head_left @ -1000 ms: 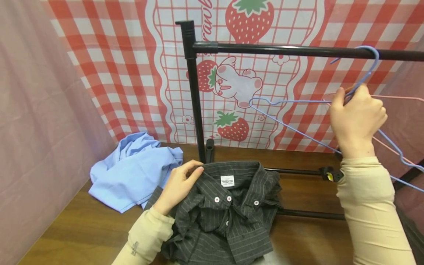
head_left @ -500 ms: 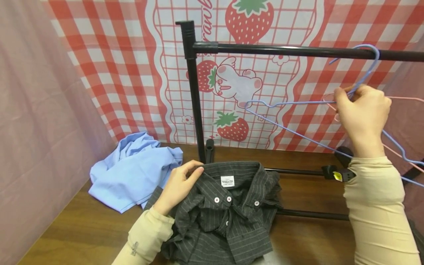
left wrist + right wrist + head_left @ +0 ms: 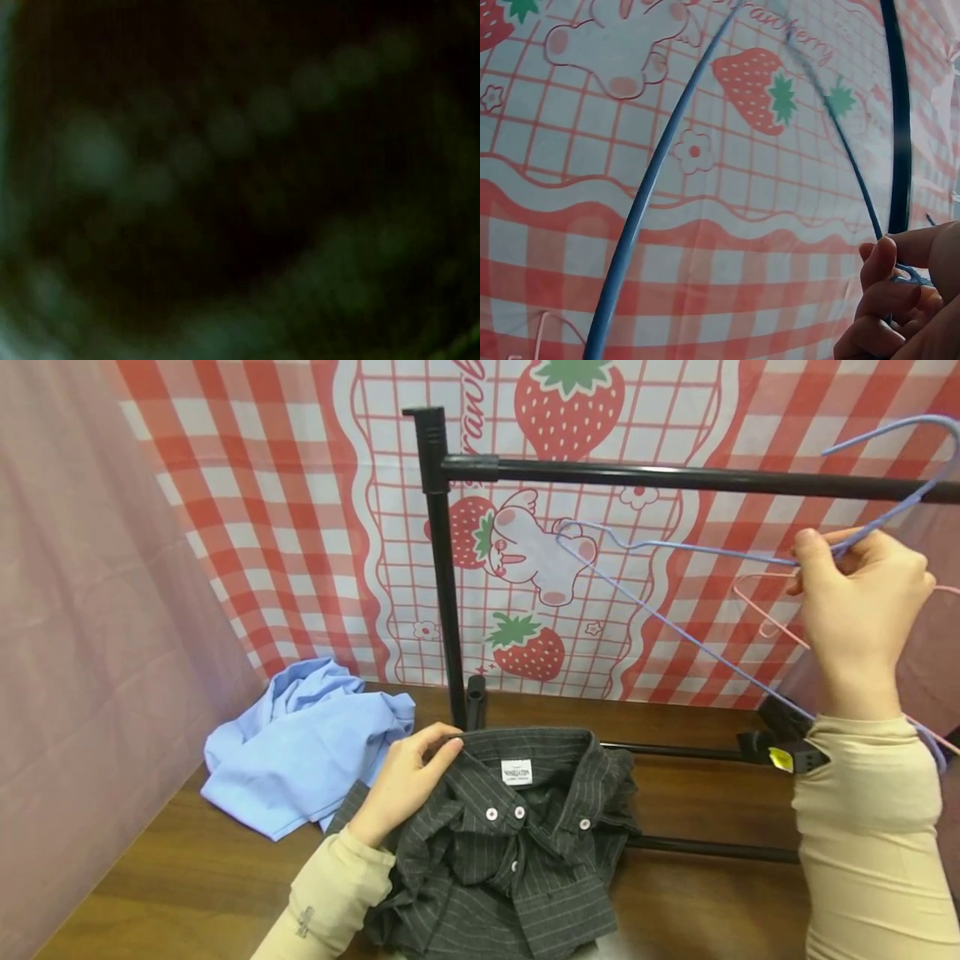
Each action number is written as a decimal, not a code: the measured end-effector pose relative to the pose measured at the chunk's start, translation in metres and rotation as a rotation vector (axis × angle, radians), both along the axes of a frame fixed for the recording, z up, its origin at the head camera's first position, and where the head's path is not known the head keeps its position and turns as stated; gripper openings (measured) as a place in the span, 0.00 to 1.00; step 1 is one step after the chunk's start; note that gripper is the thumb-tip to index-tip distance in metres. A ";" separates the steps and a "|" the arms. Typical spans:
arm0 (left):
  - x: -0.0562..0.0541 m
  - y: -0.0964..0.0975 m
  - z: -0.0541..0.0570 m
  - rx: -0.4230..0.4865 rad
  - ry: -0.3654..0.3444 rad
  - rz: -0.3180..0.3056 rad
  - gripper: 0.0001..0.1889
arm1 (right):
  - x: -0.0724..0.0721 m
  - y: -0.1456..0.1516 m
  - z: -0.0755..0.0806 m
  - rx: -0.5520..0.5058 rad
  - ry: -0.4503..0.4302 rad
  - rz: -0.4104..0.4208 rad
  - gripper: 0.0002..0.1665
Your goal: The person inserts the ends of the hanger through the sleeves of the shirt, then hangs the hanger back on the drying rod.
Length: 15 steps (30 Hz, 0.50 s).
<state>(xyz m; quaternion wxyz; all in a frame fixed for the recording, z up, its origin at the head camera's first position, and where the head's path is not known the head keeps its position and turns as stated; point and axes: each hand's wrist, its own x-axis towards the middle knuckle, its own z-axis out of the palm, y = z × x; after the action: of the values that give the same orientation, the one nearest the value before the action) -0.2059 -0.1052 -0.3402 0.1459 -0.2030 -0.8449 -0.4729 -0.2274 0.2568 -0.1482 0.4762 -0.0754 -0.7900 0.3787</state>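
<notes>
A dark grey pinstriped button-up shirt lies on the table in the head view, collar facing away and label showing. My left hand pinches the left side of its collar between thumb and fingers. At the right, my right hand grips a blue wire hanger just under its hook. The hook stands above and in front of the black rail. The right wrist view shows the same hanger stretching away from the curled right fingers. The left wrist view is too dark and blurred to read.
A crumpled light blue garment lies left of the shirt. The black clothes rack stands behind, its lower bars on the wooden table. A pink hanger hangs partly hidden behind the right hand. Strawberry-printed cloth covers the back.
My right hand has moved right and up, and the blue hanger's hook has come off the rail. The left hand keeps its pinch on the shirt's collar.
</notes>
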 end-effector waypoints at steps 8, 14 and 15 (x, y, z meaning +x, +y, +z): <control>0.000 0.000 0.001 -0.011 0.012 0.014 0.12 | 0.018 0.001 -0.006 -0.094 -0.058 0.150 0.08; 0.000 0.000 0.000 -0.012 -0.001 0.005 0.12 | 0.033 0.006 -0.026 -0.077 -0.085 0.366 0.05; 0.000 0.001 0.000 -0.013 -0.005 0.002 0.12 | 0.035 0.006 -0.030 -0.073 -0.083 0.394 0.05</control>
<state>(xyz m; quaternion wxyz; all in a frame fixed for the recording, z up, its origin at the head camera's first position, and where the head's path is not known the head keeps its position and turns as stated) -0.2061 -0.1047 -0.3403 0.1429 -0.2021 -0.8485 -0.4678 -0.1924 0.2630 -0.1785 0.3569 0.0478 -0.7942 0.4895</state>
